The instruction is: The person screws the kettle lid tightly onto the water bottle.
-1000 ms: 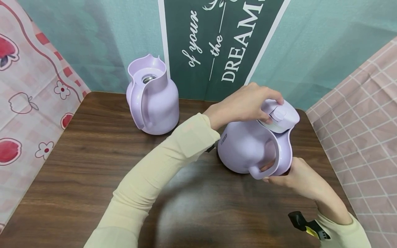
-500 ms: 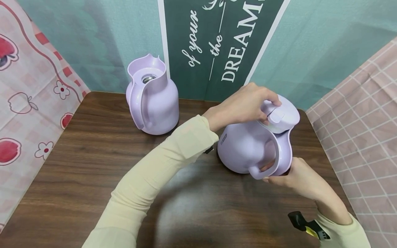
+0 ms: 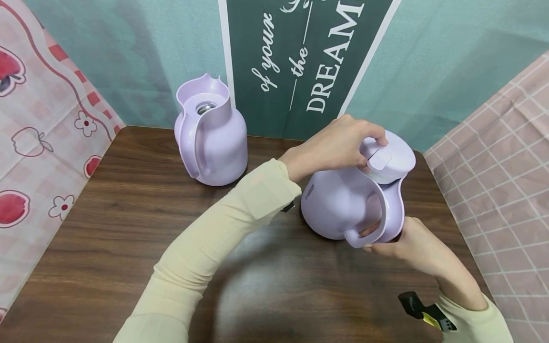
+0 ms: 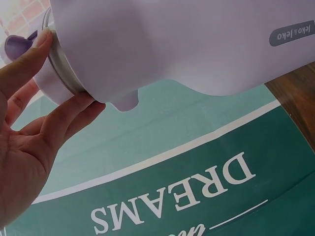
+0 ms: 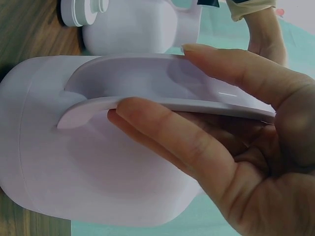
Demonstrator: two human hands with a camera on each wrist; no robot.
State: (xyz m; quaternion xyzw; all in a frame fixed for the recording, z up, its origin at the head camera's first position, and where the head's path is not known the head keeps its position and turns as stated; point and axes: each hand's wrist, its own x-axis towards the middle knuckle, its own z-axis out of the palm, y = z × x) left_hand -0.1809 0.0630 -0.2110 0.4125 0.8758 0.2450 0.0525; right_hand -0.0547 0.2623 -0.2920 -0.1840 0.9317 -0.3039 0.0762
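Note:
A lilac thermos jug [image 3: 334, 202] stands at the right of the table, a lilac lid [image 3: 399, 157] in its mouth. My left hand [image 3: 339, 145] grips that lid from the side, fingers and thumb around its edge. A pale ring shows below the lid [image 4: 47, 81] in the left wrist view. My right hand [image 3: 413, 245] holds the jug's handle [image 5: 88, 108], thumb on one side and fingers on the other. Part of the right fingers is hidden behind the handle in the head view.
A second lilac jug [image 3: 223, 147] stands back left, its mouth uncovered. In the right wrist view, a round pale part [image 5: 76, 12] like a lid lies on the wooden table [image 3: 107, 228]. Printed cloths hang at the back [image 3: 141, 71] and sides.
The lid has turned slightly, its button shifting left, and my left fingers have moved slightly left with it. The right hand and both jugs hold their places.

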